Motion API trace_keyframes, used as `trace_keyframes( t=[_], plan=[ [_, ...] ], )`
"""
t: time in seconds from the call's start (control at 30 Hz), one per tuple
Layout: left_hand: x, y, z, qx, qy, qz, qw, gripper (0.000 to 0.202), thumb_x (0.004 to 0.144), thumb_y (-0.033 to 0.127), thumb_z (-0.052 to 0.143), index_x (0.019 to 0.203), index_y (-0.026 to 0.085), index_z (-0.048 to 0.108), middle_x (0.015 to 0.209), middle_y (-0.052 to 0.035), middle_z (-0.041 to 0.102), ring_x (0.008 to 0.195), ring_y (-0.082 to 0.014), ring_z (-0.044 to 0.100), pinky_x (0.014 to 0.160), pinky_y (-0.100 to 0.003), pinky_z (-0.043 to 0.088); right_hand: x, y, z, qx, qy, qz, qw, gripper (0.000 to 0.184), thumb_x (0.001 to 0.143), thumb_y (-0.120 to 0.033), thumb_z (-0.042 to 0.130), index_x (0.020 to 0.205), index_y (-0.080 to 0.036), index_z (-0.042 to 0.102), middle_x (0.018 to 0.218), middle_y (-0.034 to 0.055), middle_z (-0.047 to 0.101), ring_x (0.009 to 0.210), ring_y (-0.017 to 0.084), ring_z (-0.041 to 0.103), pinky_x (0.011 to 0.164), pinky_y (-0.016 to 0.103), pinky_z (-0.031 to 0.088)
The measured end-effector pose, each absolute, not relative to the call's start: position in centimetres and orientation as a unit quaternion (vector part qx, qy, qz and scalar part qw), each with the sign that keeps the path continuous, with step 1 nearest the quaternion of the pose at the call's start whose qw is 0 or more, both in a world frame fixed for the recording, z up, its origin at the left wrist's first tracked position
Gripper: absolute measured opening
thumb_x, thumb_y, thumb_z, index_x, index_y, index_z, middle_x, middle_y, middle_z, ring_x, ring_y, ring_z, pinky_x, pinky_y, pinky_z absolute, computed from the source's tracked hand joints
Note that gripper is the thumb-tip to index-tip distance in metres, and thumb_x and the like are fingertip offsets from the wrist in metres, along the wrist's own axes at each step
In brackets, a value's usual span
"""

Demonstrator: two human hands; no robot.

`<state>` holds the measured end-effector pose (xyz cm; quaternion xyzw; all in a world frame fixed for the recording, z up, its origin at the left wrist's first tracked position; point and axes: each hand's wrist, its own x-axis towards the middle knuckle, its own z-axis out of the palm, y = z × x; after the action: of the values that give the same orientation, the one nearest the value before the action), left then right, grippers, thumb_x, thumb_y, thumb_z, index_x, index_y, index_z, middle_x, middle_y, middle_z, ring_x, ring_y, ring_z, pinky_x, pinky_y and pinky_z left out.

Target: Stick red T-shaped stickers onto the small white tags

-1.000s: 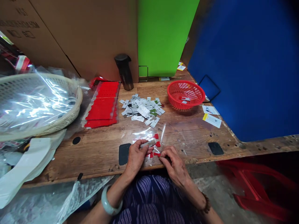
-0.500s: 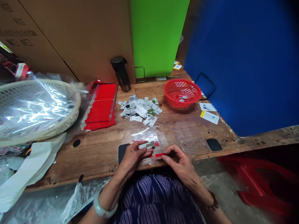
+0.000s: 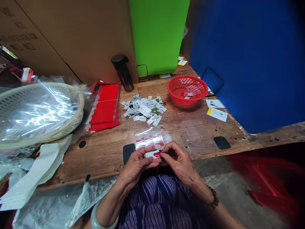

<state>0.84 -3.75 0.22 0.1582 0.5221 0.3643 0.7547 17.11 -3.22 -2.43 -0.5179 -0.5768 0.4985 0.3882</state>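
Note:
Near the table's front edge, my left hand (image 3: pixel 141 162) grips a small light-grey flat plate (image 3: pixel 149 154) with a dark notch at its right end. Between the thumb and fingertips of my right hand (image 3: pixel 179 160) is a small red sticker strip (image 3: pixel 157 154), lying over the notched end of the plate. Just beyond my fingers rests a clear sheet (image 3: pixel 149 140) bearing red stickers, its near part covered by my hands. Farther back lies a loose pile of similar grey plates (image 3: pixel 144 109), a few of them with green parts.
A red plastic basket (image 3: pixel 187 103) holding a few pieces stands right of the pile. To the left lie red sticker sheets (image 3: pixel 105 105) and a large cream basket (image 3: pixel 79 117) full of clear bags. A black bottle (image 3: pixel 123 73), cardboard and green and blue panels (image 3: pixel 238 70) line the back.
My right hand has brought the red strip leftwards onto the notched end of the plate. My left hand has lowered the plate slightly towards me. The view has shifted a little.

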Motion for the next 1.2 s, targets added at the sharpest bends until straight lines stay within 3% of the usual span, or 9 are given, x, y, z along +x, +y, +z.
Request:
trace_keyframes(
  t=[1.2],
  plan=[
    [1.4,-3.4,-0.4,0.181,0.527,0.356,0.750,0.035,0.069,0.002,0.064,0.103,0.007,0.056,0.079,-0.0124,0.073,0.071,-0.0166,0.070,0.071,-0.023,0.055,16.7,-3.5,-3.7,-0.526,-0.571,0.462,0.428,0.007,0.079,-0.016,0.053,0.074,-0.020,0.050,0.069,-0.0038,0.053,0.065,0.011,0.050,0.063,0.022,0.039]
  ],
)
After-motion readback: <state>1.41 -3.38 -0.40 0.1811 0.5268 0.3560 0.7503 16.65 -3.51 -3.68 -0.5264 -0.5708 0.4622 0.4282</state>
